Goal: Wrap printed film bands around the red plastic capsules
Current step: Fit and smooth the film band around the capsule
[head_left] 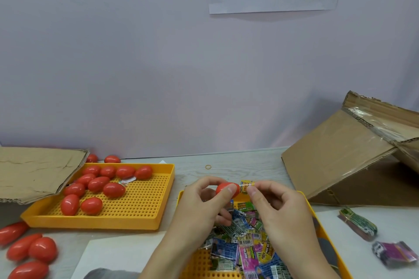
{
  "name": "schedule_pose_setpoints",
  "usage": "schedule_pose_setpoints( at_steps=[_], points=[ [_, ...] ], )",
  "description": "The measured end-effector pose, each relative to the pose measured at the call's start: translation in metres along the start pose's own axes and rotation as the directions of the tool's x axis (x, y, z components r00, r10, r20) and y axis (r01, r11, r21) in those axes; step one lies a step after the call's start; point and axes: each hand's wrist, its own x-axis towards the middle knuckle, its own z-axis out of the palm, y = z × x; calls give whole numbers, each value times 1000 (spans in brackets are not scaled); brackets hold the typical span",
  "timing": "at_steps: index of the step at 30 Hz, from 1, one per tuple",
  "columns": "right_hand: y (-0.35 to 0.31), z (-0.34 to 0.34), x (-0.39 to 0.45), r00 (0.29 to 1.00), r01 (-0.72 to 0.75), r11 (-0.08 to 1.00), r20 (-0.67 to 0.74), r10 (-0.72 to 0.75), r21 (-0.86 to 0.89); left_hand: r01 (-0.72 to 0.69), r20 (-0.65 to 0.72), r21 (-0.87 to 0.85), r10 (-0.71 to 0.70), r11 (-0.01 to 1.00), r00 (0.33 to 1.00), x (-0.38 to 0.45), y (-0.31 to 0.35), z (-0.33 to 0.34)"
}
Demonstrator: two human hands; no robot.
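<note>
Left of the near yellow tray (314, 213): loose red capsules (29, 249) on the table, second yellow tray (158, 208) holding more capsules; above the near tray's far edge: left hand (199, 201) pinching one red capsule (224, 189), right hand (278, 204) pinching a printed film band (246, 186) at the capsule's right end; inside the tray: heap of bands (244, 249); right of it: cardboard box (353, 156).

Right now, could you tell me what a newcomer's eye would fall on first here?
The two hands at centre: the left hand holds a red capsule while the right hand pinches a film band at its end. Next, the red capsules scattered in the yellow tray on the left, and the heap of printed bands under the hands.
</note>
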Motion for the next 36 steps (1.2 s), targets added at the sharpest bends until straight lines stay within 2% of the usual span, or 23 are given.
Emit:
schedule_pose_setpoints(
  at_steps=[7,16,22,29,36],
  points=[
    [1,0,0,998,19,999,58,-17,-39,1,24,1,-1,1000,1000,2,-2,-1],
    [2,-1,0,998,14,999,56,-12,-41,21,56,-38,-19,999,998,0,-2,-1],
    [3,-2,0,999,6,999,50,-5,-34,-45,2,35,45,998,999,-1,-1,0],
    [2,-2,-1,998,26,999,56,-24,-26,-99,41,42,97,994,994,-4,2,0],
    [1,-2,-1,998,21,1000,63,-20,-23,-108,51,-50,111,993,993,-5,3,1]
  ],
)
